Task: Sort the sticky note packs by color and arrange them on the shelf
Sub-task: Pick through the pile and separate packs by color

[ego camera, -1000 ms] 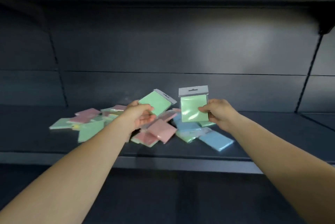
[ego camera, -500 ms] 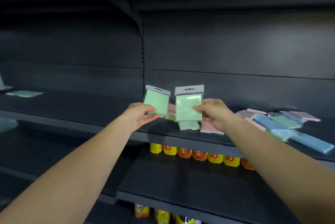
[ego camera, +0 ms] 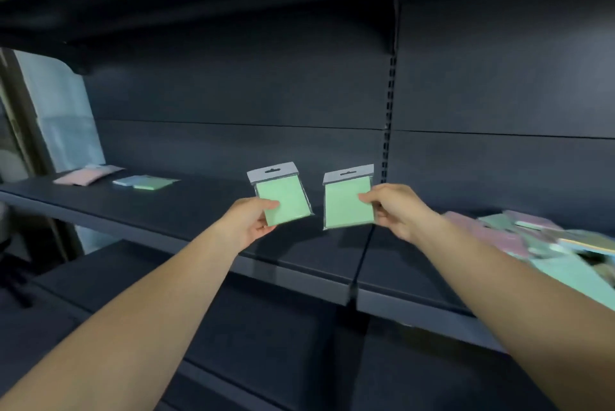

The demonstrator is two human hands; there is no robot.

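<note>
Both hands (ego camera: 253, 222) (ego camera: 396, 211) each pinched a mint-green plastic-wrapped sticky note pack (ego camera: 283, 199) (ego camera: 347, 206). They had swung left from the jumbled pile (ego camera: 532, 237) toward the sorted stacks (ego camera: 149, 182), so shelving looked next.

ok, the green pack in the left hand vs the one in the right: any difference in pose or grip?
The left hand pinches the left green pack at its lower left corner; the right hand pinches the right green pack at its right edge. The left pack tilts one way, the right pack slightly the other. Both are green with grey hang-tab headers, held above the shelf.
</note>
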